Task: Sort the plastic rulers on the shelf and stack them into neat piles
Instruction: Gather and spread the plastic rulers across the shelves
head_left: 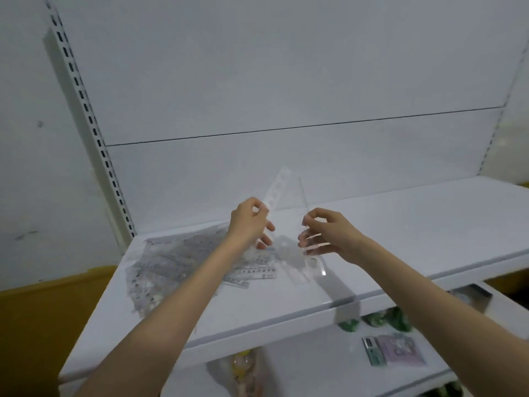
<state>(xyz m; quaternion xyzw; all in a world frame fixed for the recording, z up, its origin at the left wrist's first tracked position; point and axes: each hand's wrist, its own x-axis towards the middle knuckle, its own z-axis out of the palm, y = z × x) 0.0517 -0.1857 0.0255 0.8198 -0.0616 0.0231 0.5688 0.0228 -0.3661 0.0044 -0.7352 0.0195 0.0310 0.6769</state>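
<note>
Hands (pixel 282 230) raised holding clear rulers (pixel 276 190), shelf (pixel 429 224) right side bare

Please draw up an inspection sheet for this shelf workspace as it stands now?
Surface: white shelf, right half bare.
Job's things: loose pile of clear rulers at left; straight ruler and clear set square held up.
Clutter: green items and packets on lower shelf.
Hands: left hand pinches the straight ruler; right hand holds the set square.
Cables: nothing seen.
Surroundings: white back panel, slotted upright.
</note>
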